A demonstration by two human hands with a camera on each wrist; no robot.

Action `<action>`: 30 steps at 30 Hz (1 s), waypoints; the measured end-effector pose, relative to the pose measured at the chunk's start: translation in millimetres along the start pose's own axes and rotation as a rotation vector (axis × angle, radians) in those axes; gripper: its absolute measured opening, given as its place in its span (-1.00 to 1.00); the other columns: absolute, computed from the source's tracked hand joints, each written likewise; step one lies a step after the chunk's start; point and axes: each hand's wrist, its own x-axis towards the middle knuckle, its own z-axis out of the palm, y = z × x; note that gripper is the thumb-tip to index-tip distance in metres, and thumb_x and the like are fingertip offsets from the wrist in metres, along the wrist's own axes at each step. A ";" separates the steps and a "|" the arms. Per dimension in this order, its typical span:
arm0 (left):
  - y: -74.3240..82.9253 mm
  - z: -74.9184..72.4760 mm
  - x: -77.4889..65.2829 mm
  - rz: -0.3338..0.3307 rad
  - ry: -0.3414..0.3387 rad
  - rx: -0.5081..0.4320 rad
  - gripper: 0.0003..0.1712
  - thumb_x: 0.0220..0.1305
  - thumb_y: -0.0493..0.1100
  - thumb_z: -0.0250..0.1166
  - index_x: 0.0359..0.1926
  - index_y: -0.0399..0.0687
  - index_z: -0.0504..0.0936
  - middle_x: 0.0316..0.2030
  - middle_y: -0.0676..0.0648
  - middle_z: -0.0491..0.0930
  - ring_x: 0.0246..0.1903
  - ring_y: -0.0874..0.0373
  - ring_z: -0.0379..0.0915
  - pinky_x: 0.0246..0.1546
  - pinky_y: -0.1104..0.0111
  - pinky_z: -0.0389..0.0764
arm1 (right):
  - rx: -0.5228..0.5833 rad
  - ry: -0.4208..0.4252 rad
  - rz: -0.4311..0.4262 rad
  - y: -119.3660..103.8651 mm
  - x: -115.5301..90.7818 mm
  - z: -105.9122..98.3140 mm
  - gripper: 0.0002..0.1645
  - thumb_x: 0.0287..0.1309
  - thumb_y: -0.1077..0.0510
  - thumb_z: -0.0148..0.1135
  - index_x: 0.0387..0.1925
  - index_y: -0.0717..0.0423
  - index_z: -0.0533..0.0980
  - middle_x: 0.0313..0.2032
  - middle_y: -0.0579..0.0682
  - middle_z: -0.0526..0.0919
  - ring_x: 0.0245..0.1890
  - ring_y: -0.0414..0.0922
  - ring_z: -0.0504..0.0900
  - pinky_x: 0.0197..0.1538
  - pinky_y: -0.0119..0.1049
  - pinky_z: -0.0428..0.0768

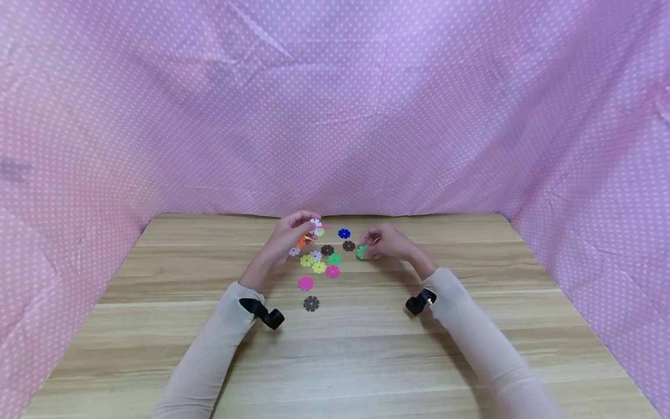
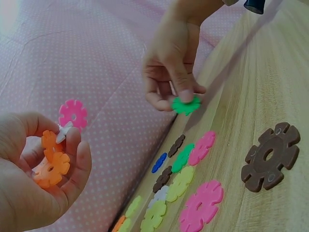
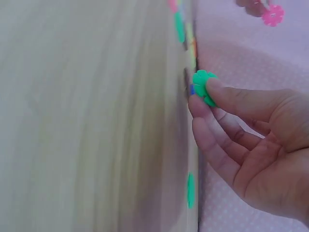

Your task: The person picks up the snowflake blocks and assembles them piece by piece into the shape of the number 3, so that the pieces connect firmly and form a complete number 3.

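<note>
Hands: left grips linked discs, right green disc | brown discs: 3 | blue: 1

hands 2 | blue disc 1 | brown discs 3 | pink discs 3 | green discs 3 | white discs 3

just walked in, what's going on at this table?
A person's right hand pinches a green disc above the wooden table. The left hand holds orange discs, a white disc and a pink disc, which look joined together. More discs lie scattered on the table, one brown disc nearest the person.
</note>
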 end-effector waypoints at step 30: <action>-2.1 -0.5 1.5 -0.012 0.009 -0.018 -0.65 0.50 -0.26 0.13 0.20 -0.33 0.48 -0.16 0.02 0.53 -0.29 0.23 0.58 -0.13 0.31 0.77 | 0.603 0.221 -0.034 -43.2 15.6 25.4 -0.80 0.26 0.36 0.33 -0.11 0.25 0.52 -0.32 -0.07 0.76 -0.28 -0.10 0.81 0.20 0.27 0.56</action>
